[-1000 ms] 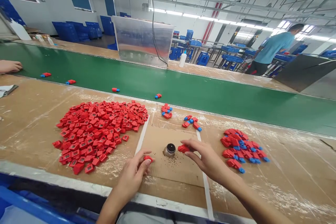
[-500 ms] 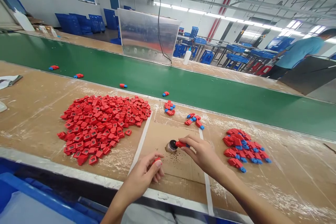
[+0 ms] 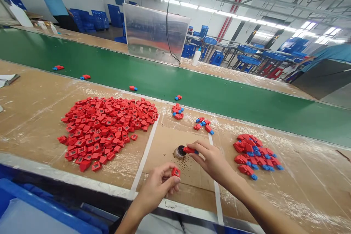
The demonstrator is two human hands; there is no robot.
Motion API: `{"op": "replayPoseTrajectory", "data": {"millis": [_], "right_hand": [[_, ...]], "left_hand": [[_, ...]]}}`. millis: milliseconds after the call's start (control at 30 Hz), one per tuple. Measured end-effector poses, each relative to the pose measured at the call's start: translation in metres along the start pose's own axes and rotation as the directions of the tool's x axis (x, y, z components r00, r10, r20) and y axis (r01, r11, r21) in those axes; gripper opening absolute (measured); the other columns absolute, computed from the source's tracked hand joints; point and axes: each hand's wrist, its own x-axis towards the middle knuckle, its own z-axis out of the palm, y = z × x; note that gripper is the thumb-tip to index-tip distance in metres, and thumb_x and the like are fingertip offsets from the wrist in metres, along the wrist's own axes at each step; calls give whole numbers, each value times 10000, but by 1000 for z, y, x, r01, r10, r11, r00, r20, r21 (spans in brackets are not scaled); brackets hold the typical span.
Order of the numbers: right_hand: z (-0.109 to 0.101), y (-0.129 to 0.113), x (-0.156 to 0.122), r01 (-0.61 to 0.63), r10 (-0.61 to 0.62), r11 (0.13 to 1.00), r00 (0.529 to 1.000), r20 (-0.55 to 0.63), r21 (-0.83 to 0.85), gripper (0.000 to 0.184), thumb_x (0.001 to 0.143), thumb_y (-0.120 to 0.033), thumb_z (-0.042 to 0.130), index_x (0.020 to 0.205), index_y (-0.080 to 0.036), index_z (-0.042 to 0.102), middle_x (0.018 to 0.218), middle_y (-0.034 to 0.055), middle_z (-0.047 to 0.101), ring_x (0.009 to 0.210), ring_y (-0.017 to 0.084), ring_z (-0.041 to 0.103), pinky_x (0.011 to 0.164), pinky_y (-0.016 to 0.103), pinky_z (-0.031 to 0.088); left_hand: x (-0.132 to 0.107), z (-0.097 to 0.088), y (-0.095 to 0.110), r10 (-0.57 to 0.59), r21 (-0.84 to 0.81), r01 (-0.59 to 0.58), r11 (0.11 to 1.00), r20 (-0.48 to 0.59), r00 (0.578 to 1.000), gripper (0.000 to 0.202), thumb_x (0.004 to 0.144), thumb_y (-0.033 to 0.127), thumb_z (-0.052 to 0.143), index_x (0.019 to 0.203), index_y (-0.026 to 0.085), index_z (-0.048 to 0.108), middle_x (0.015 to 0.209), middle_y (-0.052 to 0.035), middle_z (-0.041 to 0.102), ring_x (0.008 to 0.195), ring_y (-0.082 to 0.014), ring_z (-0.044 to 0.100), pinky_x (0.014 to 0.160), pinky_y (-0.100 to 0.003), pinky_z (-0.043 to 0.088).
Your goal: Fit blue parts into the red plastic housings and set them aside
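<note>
Between the thumb and fingers of my left hand (image 3: pixel 160 184) is a small red plastic block (image 3: pixel 176 172), its square opening turned up. My right hand (image 3: pixel 210 156) pinches a red-and-blue plastic piece (image 3: pixel 189 150) by its blue end. The red end of that piece is at the mouth of a small jar (image 3: pixel 180 152) with a dark top, and I cannot tell whether it touches. Dark specks (image 3: pixel 185 164) lie on the cardboard around the jar. Left of my hands spreads a large heap of red blocks (image 3: pixel 106 128).
Red-and-blue pieces form a pile (image 3: pixel 255 153) on the right and small groups (image 3: pixel 203 124) behind the jar. Several more sit on a green conveyor belt (image 3: pixel 233 91). A metal panel (image 3: pixel 155 34) stands beyond it. Blue bins (image 3: pixel 35 208) are at lower left. Two people are beyond the belt.
My left hand has moved slightly right and turned, so the red block's opening now shows. The right hand stays at the jar. Pieces on the belt have shifted slightly right. One person at left has come further into view.
</note>
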Motion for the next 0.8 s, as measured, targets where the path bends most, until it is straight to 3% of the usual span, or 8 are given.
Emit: {"op": "replayPoseTrajectory", "data": {"millis": [100, 233, 500, 800], "right_hand": [[-5, -4, -1, -6, 8, 999, 999, -50, 33, 199, 1006, -286, 458, 1104, -207, 613, 982, 91, 667, 878, 218, 650, 741, 347, 544], [-9, -11, -6, -13, 17, 997, 998, -58, 71, 178, 1001, -281, 484, 1112, -211, 604, 991, 86, 666, 879, 216, 648, 741, 338, 539], [-1, -34, -22, -16, 15, 976, 1000, 5, 219, 203, 983, -211, 515, 1170, -230, 592, 1051, 86, 659, 953, 212, 638, 811, 316, 530], [15, -34, -28, -59, 45, 969, 997, 64, 240, 203, 989, -227, 511, 1178, -225, 584, 1044, 83, 653, 941, 219, 627, 807, 327, 515]], "left_hand": [[4, 0, -2, 29, -18, -30, 999, -77, 997, 224, 782, 292, 722, 938, 145, 659, 672, 23, 556, 592, -97, 474, 549, -194, 377], [9, -1, -8, 11, -34, -15, 999, -115, 993, 289, 752, 297, 738, 987, 142, 670, 672, 35, 520, 576, -100, 453, 518, -201, 391], [10, -2, -8, 24, -61, -26, 998, -45, 999, 269, 803, 316, 693, 996, 130, 669, 688, 17, 536, 616, -109, 485, 566, -212, 428], [8, -2, -4, 26, -39, -25, 999, 12, 1000, 285, 825, 309, 673, 1047, 130, 681, 687, 13, 552, 624, -109, 492, 571, -208, 424]]}}
